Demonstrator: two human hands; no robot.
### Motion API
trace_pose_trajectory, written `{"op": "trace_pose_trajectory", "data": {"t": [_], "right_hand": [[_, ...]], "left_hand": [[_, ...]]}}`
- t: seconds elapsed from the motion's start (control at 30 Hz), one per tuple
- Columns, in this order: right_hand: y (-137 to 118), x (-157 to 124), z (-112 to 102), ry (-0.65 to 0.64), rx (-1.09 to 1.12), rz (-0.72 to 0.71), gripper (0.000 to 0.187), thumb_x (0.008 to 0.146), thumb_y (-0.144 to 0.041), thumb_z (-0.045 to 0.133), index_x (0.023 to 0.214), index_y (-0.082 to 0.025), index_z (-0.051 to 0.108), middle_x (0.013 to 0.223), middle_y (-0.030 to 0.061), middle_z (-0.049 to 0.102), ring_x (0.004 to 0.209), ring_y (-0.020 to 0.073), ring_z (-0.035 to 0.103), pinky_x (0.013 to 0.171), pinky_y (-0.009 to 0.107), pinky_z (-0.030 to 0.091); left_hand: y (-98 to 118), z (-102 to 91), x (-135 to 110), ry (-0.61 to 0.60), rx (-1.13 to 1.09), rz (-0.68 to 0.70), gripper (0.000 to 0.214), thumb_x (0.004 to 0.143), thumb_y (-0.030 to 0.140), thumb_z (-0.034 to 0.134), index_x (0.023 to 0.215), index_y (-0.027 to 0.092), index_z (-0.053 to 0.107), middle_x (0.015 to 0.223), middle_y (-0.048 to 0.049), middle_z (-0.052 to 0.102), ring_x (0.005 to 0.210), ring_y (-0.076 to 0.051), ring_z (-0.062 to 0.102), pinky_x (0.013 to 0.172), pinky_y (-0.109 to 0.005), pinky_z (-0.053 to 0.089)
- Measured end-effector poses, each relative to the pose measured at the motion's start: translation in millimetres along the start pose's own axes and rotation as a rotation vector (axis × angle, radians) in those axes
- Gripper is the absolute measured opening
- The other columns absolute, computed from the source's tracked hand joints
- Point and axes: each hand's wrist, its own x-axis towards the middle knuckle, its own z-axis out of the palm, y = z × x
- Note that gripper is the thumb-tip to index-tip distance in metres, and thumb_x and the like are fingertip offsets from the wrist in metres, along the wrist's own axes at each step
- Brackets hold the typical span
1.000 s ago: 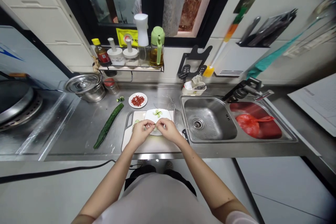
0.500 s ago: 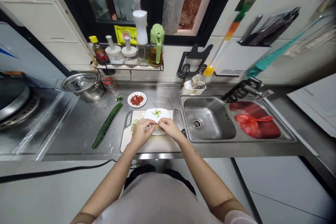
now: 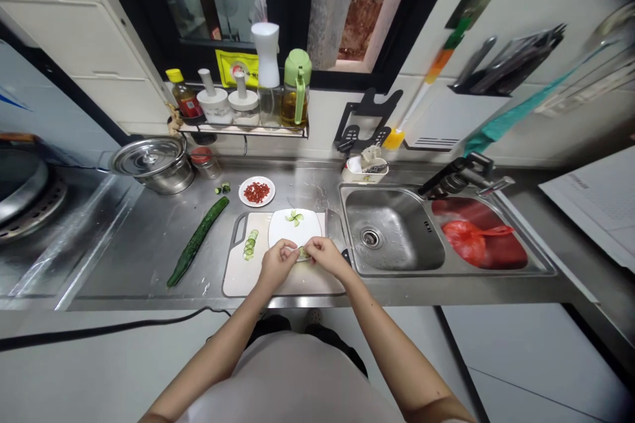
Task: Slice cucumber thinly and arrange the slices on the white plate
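Note:
Over the near edge of a white square plate (image 3: 292, 232), my left hand (image 3: 278, 263) and my right hand (image 3: 325, 255) are close together, fingertips pinched. Between them shows a pale green cucumber slice (image 3: 302, 252), partly hidden by the fingers. At the plate's far side, thin cucumber pieces (image 3: 294, 217) lie fanned out like a flower. The plate sits on a light cutting board (image 3: 238, 281) with a grey rim. On the board's left part, an overlapping row of cucumber slices (image 3: 251, 245) stands apart from my left hand.
A long cucumber (image 3: 198, 241) lies left of the board, with small cucumber ends (image 3: 223, 188) behind it. A small plate of chopped red pieces (image 3: 256, 192) is at the back. The double sink (image 3: 397, 231) is on the right, a lidded steel pot (image 3: 166, 172) at back left.
Both hands have moved toward me, from over the plate's middle to its near edge. The row of cucumber slices on the board now shows more fully.

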Motion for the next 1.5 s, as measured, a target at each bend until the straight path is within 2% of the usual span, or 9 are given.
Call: {"op": "trace_pose_trajectory", "data": {"t": [0.1, 0.23, 0.43, 0.63, 0.8, 0.93, 1.03, 1.17, 1.5], "right_hand": [[9.8, 0.1, -4.8, -0.021, -0.081, -0.082, 0.013, 0.074, -0.024, 0.054, 0.066, -0.017, 0.061, 0.059, -0.0033, 0.058, 0.054, 0.0091, 0.050, 0.052, 0.019, 0.039], [16.6, 1.1, -9.3, -0.042, -0.199, -0.160, 0.016, 0.079, -0.026, 0.055, 0.070, -0.016, 0.065, 0.060, -0.0034, 0.057, 0.056, 0.0087, 0.045, 0.053, 0.018, 0.035], [34.6, 13.5, -19.1, -0.030, -0.290, -0.165, 0.017, 0.081, -0.025, 0.055, 0.073, -0.016, 0.067, 0.066, -0.0012, 0.062, 0.061, 0.0101, 0.049, 0.058, 0.019, 0.036], [56.3, 34.1, -30.0, -0.032, -0.326, -0.109, 0.014, 0.079, -0.025, 0.058, 0.074, -0.015, 0.066, 0.064, -0.0021, 0.062, 0.060, 0.0100, 0.051, 0.058, 0.019, 0.037], [61.8, 46.4, -32.7, -0.026, -0.295, 0.060, 0.013, 0.081, -0.025, 0.059, 0.075, -0.015, 0.065, 0.058, -0.0019, 0.062, 0.051, 0.0089, 0.050, 0.054, 0.019, 0.037], [58.8, 54.7, -34.3, -0.017, -0.368, 0.165, 0.012, 0.080, -0.024, 0.063, 0.077, -0.014, 0.067, 0.053, -0.0025, 0.060, 0.050, 0.0085, 0.049, 0.054, 0.019, 0.036], [56.2, 60.3, -35.2, 0.014, -0.499, 0.170, 0.010, 0.079, -0.022, 0.063, 0.078, -0.014, 0.068, 0.061, -0.0010, 0.065, 0.058, 0.0092, 0.053, 0.058, 0.018, 0.037], [54.2, 63.8, -33.9, 0.038, -0.662, 0.156, 0.012, 0.083, -0.022, 0.060, 0.079, -0.015, 0.070, 0.076, 0.0022, 0.069, 0.068, 0.0105, 0.056, 0.062, 0.019, 0.035], [50.6, 62.4, -29.0, 0.072, -0.885, 0.181, 0.016, 0.088, -0.032, 0.060, 0.092, -0.018, 0.067, 0.086, 0.0040, 0.069, 0.079, 0.0137, 0.058, 0.061, 0.022, 0.028]], "left_hand": [[-5.7, 11.3, 7.1, -0.083, -0.226, -0.161, 0.035, 0.072, 0.052, 0.062, 0.085, 0.019, 0.057, 0.062, 0.0005, 0.061, 0.056, -0.011, 0.053, 0.053, -0.022, 0.035], [-7.1, 16.3, 20.1, -0.158, -0.341, -0.327, 0.041, 0.066, 0.053, 0.066, 0.087, 0.019, 0.055, 0.069, -0.0005, 0.064, 0.053, -0.008, 0.050, 0.045, -0.018, 0.024], [-13.2, 21.9, 41.9, -0.169, -0.386, -0.404, 0.042, 0.061, 0.038, 0.072, 0.094, 0.019, 0.055, 0.072, 0.0009, 0.066, 0.054, -0.006, 0.050, 0.046, -0.016, 0.025], [-22.6, 35.9, 71.5, -0.168, -0.321, -0.455, 0.041, 0.063, 0.026, 0.072, 0.098, 0.018, 0.055, 0.072, -0.0004, 0.067, 0.053, -0.006, 0.050, 0.045, -0.015, 0.020], [-28.3, 46.0, 92.4, -0.146, -0.249, -0.429, 0.039, 0.063, 0.016, 0.071, 0.099, 0.017, 0.055, 0.066, 0.0035, 0.062, 0.047, -0.004, 0.045, 0.044, -0.016, 0.021], [-32.7, 53.6, 105.2, -0.118, -0.170, -0.363, 0.034, 0.066, 0.013, 0.069, 0.097, 0.016, 0.056, 0.055, 0.0083, 0.051, 0.045, -0.005, 0.045, 0.046, -0.017, 0.028], [-37.6, 58.1, 112.1, -0.099, -0.079, -0.313, 0.031, 0.068, 0.009, 0.066, 0.097, 0.017, 0.057, 0.055, 0.0084, 0.051, 0.051, -0.007, 0.051, 0.052, -0.018, 0.037], [-42.5, 60.9, 118.3, -0.084, 0.112, -0.264, 0.031, 0.071, 0.009, 0.064, 0.099, 0.020, 0.058, 0.064, 0.0063, 0.060, 0.061, -0.010, 0.058, 0.063, -0.020, 0.043], [-30.5, 62.5, 116.1, -0.083, 0.508, -0.114, 0.025, 0.079, 0.018, 0.062, 0.103, 0.022, 0.060, 0.084, -0.0002, 0.070, 0.082, -0.016, 0.065, 0.072, -0.024, 0.043]]}}
